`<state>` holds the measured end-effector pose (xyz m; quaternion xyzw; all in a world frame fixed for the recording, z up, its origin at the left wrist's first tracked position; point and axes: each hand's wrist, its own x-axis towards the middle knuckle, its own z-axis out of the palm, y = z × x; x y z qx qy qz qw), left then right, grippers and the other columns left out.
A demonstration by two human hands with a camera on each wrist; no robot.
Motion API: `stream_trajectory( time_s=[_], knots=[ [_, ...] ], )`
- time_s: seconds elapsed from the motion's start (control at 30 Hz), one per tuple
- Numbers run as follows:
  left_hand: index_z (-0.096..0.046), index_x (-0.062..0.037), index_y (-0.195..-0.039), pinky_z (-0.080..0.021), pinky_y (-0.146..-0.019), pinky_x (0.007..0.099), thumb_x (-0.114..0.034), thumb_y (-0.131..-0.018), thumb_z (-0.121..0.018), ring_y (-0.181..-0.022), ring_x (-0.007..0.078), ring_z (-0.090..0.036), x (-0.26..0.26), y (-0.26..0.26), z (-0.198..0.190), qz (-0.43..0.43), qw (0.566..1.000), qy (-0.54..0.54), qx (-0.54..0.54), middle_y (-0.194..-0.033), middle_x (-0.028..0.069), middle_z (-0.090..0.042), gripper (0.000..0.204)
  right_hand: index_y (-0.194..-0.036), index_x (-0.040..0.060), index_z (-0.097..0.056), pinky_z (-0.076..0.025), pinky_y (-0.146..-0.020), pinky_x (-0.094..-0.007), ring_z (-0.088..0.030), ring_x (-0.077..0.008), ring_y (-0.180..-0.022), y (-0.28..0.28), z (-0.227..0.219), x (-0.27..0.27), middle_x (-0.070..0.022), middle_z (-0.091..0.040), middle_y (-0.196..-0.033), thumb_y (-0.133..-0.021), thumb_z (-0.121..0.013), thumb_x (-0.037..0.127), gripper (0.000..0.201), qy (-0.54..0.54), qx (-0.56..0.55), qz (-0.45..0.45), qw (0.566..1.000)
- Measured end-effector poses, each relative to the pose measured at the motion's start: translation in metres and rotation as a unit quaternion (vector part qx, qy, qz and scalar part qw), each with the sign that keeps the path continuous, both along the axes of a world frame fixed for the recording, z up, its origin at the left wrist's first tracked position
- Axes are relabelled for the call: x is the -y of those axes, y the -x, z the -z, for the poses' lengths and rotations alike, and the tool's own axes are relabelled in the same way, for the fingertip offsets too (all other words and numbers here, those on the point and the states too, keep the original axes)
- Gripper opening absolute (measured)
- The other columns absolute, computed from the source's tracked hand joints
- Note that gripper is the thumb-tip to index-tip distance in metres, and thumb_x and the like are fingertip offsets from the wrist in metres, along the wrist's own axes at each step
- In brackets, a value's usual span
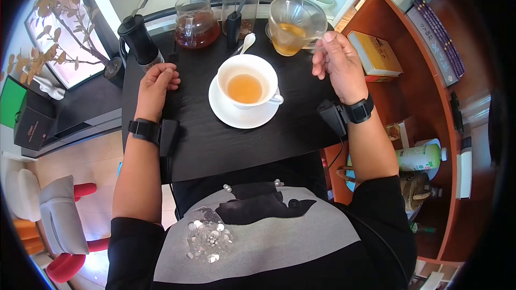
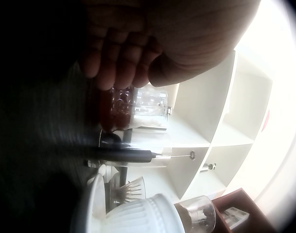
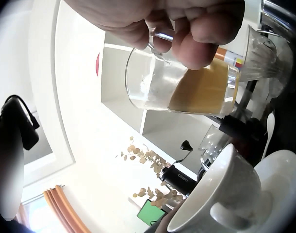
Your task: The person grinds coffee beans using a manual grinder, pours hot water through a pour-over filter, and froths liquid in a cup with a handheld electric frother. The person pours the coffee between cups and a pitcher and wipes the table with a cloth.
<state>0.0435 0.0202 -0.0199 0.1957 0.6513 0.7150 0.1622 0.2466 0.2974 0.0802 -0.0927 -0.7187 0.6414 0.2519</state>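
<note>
My right hand (image 1: 341,67) pinches the handle of a clear glass cup (image 3: 157,87), raised beside the white teacup and partly filled with amber liquid. In the right wrist view the glass is tilted, its liquid slanting along the wall. The white teacup (image 1: 228,70) stands on a white saucer (image 1: 244,121), with light amber liquid inside. Loosely curled and holding nothing, my left hand (image 1: 156,86) rests at the table's left side, near a black hand grinder (image 1: 141,40). A white spoon (image 1: 248,42) lies behind the teacup.
At the back of the black table (image 1: 231,153) stand a glass server (image 1: 196,29) of reddish-brown liquid and a black milk frother (image 1: 233,29) by a tall glass. A ribbed glass dripper (image 3: 262,58) sits behind the raised cup. Wooden shelves with a yellow book (image 1: 376,53) flank the right.
</note>
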Motion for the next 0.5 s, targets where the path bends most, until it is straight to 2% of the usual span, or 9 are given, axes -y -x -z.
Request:
stream_trajectory(
  time_s=[0.27,0.33,0.37,0.43,0.47,0.5],
  knots=[
    [-0.057,-0.0014,-0.096,-0.046,-0.064,0.022,-0.014,-0.086,-0.051,-0.072,0.011,-0.056,0.0,-0.002,-0.002,0.003,1.0,-0.01,0.005,-0.082,0.0045,-0.059,0.017,-0.085,0.0045,-0.055,-0.041,-0.048,-0.0184,-0.05,-0.006,-0.053,-0.005,-0.013,0.015,-0.0002,-0.052,-0.065,-0.089,-0.049,0.028,0.024,-0.176,-0.005,0.031,0.984],
    [-0.057,-0.0015,-0.096,-0.045,-0.063,0.0216,-0.014,-0.086,-0.051,-0.071,0.0108,-0.056,0.0,-0.001,-0.002,0.005,1.0,-0.012,0.002,-0.081,0.0044,-0.058,0.017,-0.084,0.0021,-0.055,-0.042,-0.05,-0.023,-0.052,-0.011,-0.055,-0.006,-0.016,0.021,-0.0029,-0.052,-0.066,-0.088,-0.052,0.023,0.021,-0.277,-0.001,0.041,0.96],
    [-0.057,-0.0015,-0.096,-0.045,-0.063,0.0216,-0.014,-0.086,-0.051,-0.071,0.0108,-0.056,0.0,-0.001,-0.002,0.004,1.0,-0.013,0.003,-0.081,0.0044,-0.058,0.017,-0.084,0.0021,-0.055,-0.042,-0.05,-0.023,-0.052,-0.011,-0.055,-0.005,-0.014,0.02,-0.0029,-0.052,-0.066,-0.088,-0.052,0.023,0.021,-0.277,-0.001,0.04,0.96],
    [-0.058,-0.0016,-0.096,-0.045,-0.063,0.0215,-0.013,-0.086,-0.051,-0.071,0.0108,-0.056,0.0,-0.001,-0.002,0.006,1.0,-0.01,0.0,-0.081,0.0045,-0.058,0.017,-0.082,-0.0003,-0.054,-0.043,-0.053,-0.0285,-0.053,-0.0196,-0.058,-0.004,-0.009,0.016,-0.0075,-0.052,-0.068,-0.085,-0.055,0.018,0.018,-0.416,-0.056,0.035,0.907],
    [-0.058,-0.0016,-0.096,-0.045,-0.063,0.0215,-0.013,-0.086,-0.051,-0.071,0.0108,-0.056,0.0,0.0,-0.001,0.005,1.0,-0.01,0.0,-0.081,0.0045,-0.058,0.017,-0.082,-0.0003,-0.054,-0.043,-0.053,-0.0285,-0.053,-0.0196,-0.058,-0.003,-0.01,0.018,-0.0075,-0.052,-0.068,-0.085,-0.055,0.018,0.018,-0.416,-0.056,0.034,0.907],
    [-0.058,-0.0015,-0.096,-0.045,-0.063,0.0215,-0.013,-0.086,-0.05,-0.071,0.0108,-0.056,0.0,0.0,0.0,0.005,1.0,-0.008,-0.003,-0.081,0.0046,-0.058,0.017,-0.083,-0.0004,-0.054,-0.043,-0.054,-0.0301,-0.053,-0.0229,-0.06,-0.003,-0.012,0.02,-0.0094,-0.052,-0.069,-0.084,-0.056,0.017,0.018,-0.464,-0.078,0.031,0.882]
  ],
)
